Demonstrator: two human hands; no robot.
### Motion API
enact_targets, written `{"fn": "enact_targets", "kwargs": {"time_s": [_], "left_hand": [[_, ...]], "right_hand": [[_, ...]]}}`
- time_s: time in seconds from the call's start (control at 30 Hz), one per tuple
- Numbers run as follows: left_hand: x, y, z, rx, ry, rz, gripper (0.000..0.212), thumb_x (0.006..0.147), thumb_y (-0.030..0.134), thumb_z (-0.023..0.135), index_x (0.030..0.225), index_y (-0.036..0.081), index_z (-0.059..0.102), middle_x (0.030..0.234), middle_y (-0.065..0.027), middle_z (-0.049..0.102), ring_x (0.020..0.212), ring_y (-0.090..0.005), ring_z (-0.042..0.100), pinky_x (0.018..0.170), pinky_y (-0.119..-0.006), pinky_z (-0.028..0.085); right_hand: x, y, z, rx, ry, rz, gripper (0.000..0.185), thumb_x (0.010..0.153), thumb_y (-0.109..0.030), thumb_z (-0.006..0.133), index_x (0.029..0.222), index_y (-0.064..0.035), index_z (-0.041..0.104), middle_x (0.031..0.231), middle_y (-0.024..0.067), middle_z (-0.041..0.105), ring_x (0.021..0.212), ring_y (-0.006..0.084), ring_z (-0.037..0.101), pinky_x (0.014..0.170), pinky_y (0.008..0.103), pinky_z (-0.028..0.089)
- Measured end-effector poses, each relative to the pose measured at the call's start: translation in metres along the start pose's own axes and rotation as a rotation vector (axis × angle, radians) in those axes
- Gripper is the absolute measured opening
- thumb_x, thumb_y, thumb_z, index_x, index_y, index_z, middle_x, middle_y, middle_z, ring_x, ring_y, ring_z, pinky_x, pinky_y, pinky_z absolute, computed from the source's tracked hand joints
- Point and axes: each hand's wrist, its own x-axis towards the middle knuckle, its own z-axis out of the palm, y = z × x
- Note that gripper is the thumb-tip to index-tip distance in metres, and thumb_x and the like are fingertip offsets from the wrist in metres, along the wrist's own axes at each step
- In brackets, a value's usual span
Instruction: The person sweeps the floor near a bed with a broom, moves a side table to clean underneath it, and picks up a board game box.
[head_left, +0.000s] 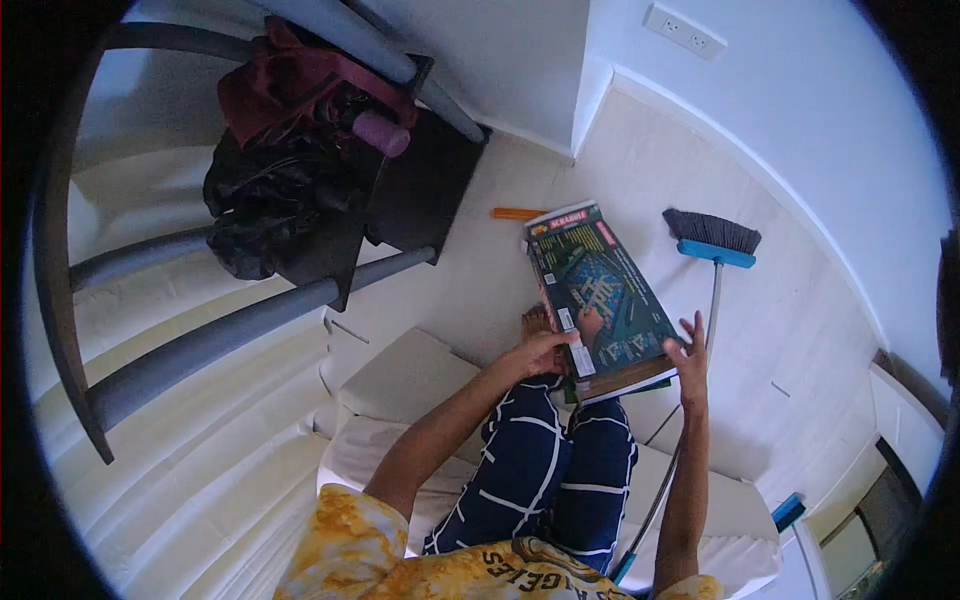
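Note:
A Scrabble board game box (600, 289) is tilted above my knees, its printed back face turned up. A picture of the game board and several white stickers show on it. My left hand (546, 354) grips the box's near left edge, thumb on top and fingers hidden underneath. At the near right corner, my right hand (691, 364) has its thumb against the box and its other fingers spread apart. Along the near end, a brown strip and a white edge are visible. Below the box are my legs in dark blue checked trousers (525, 465).
A broom (716, 255) stands bristles outward, its handle running past my right arm. An orange stick (517, 214) lies on the floor beyond the box. To the left, a dark rack (420, 187) holds a maroon bag (300, 82) and black cloth (292, 187). White walls border the floor.

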Motion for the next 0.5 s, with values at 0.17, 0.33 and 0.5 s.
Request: {"fn": "enact_targets", "kwargs": {"time_s": [0.17,0.33,0.5], "left_hand": [[0.048,-0.01,-0.042,0.046,0.099,0.064,0.027,0.075,0.023,0.062,0.096,0.01,0.049,0.091,-0.0084,0.054,0.086,-0.0249,0.053,0.075,-0.044,0.043],[0.083,0.02,-0.008,1.022,0.316,-0.105,0.045,0.075,0.035,0.057,0.109,0.008,0.043,0.099,-0.0139,0.051,0.094,-0.0298,0.05,0.08,-0.046,0.039],[0.096,0.138,-0.023,1.548,1.296,0.996,0.043,0.076,0.026,0.056,0.111,0.005,0.044,0.108,-0.0184,0.047,0.106,-0.0333,0.042,0.086,-0.043,0.033]], "right_hand": [[0.015,0.055,0.035,0.402,0.023,0.393,0.074,0.069,-0.03,0.067,0.126,0.0007,0.03,0.111,0.0096,0.05,0.101,0.0205,0.046,0.085,0.0315,0.036],[0.081,0.098,0.015,0.195,-0.041,0.28,0.048,0.063,-0.009,0.071,0.107,0.001,0.054,0.094,0.0065,0.058,0.084,0.0138,0.053,0.079,0.0256,0.041],[0.156,0.13,0.013,0.139,-0.215,0.246,0.044,0.062,-0.005,0.07,0.104,-0.0006,0.056,0.092,0.0037,0.059,0.081,0.0113,0.054,0.075,0.0235,0.042]]}}
